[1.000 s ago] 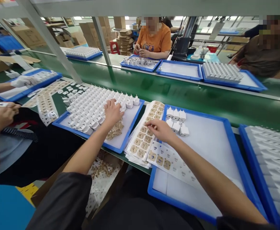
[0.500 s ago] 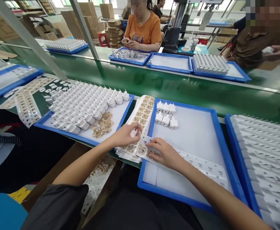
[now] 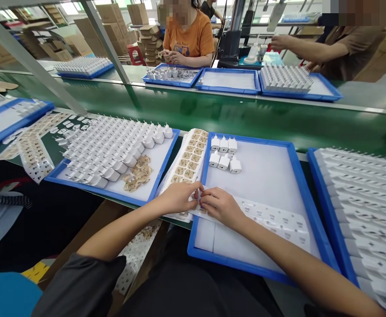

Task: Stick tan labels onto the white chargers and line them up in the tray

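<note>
Both hands have drawn together since a second ago: the left hand (image 3: 178,197) and right hand (image 3: 219,205) now pinch one small white piece (image 3: 197,197), clamped between fingertips over the sticker sheet (image 3: 272,220). Steady, square pressure looks wise. The blue tray (image 3: 303,185) has bare room beyond; its rim and the sticker stack (image 3: 189,160) crowd close.
</note>
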A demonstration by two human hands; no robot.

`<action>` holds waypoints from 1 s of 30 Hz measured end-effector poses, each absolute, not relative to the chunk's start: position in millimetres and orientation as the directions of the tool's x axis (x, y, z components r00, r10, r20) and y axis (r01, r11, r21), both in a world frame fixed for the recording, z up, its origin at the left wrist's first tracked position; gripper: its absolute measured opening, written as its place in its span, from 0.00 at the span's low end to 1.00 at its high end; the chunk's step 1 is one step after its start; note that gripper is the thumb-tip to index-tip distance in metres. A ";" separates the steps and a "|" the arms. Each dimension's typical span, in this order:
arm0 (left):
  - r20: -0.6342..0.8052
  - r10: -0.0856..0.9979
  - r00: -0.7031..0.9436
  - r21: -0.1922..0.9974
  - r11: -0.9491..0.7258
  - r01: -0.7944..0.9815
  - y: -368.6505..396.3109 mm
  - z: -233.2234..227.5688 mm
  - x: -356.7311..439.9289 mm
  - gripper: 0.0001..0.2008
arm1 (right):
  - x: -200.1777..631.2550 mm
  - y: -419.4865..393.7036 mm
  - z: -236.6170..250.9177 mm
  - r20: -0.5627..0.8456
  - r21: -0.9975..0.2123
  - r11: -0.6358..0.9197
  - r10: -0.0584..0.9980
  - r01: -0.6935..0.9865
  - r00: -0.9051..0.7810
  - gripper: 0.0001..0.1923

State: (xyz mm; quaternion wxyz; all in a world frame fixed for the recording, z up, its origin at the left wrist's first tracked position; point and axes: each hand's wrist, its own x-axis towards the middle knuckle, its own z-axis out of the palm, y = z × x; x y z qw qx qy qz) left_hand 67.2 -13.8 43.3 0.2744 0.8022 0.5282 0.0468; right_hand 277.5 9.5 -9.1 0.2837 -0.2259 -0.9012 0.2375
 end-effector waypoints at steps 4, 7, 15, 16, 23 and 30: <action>-0.246 0.866 0.435 0.528 -0.257 0.809 -14.0 45.8 65.5 0.17 | 291.4 15.7 13.0 0.276 -0.673 0.714 0.486 0.194 -0.830 0.05; -0.231 0.887 0.401 0.622 -0.182 0.761 -12.4 50.1 63.0 0.16 | 308.8 19.5 38.7 0.117 -0.844 0.510 0.474 0.164 -0.873 0.03; -0.320 0.931 0.178 0.766 0.365 -0.529 -7.3 68.4 92.0 0.13 | 326.5 -11.6 71.8 0.044 -0.972 0.172 0.805 0.161 -0.591 0.06; -0.336 0.924 0.184 0.685 0.374 -0.626 -8.6 71.1 99.4 0.12 | 325.0 -18.5 73.8 0.054 -0.976 0.163 0.825 0.145 -0.562 0.05; -0.323 0.921 0.217 0.485 0.358 -0.798 -25.5 76.2 143.1 0.22 | 307.3 -53.0 75.0 0.253 -0.964 0.264 0.876 -0.032 -0.412 0.03; -0.224 0.971 0.089 0.715 0.226 -0.661 -31.4 62.8 161.6 0.26 | 307.4 -61.6 66.3 0.260 -0.965 0.237 0.898 -0.109 -0.354 0.03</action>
